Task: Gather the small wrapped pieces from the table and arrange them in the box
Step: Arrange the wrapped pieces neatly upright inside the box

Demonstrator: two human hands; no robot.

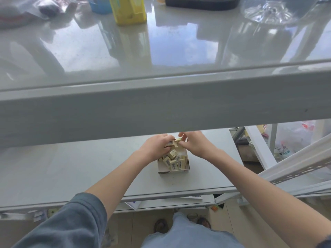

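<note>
Currently, view: head camera looks down past a glossy grey upper shelf (161, 97) onto the lower work area.
Surface: pale grey flat surface (71, 167) under the shelf; both bare forearms reach across it.
Box: small white open-topped cardboard box (173, 171) stands on the surface near its middle, its near wall facing the camera.
Box contents: many small cream-coloured wrapped pieces with barcode labels (172, 162) lie inside, jumbled at mixed angles, some flat, some tilted on edge; count not readable.
Left hand: left hand (157, 144) sits over the far-left corner of the box, fingers curled closed around a barcode-labelled wrapped piece (170, 142); whether it holds more than one cannot be told.
Right hand: right hand (195, 143) sits over the far-right corner of the box, thumb and fingertips pinched on a small cream wrapped piece (178, 139) held above the pile.
Hand relation: the two hands are just beside each other, and their held pieces nearly meet; contact between the pieces cannot be told.
Sleeve: blue-grey sleeve (71, 224) covers the left upper arm, pushed up to the elbow.
Upper shelf items: yellow plastic container (129, 11) and crumpled clear plastic (268, 11) rest at the far edge.
Floor: tiled floor below, with the person's dark sandals (161, 226) visible.
</note>
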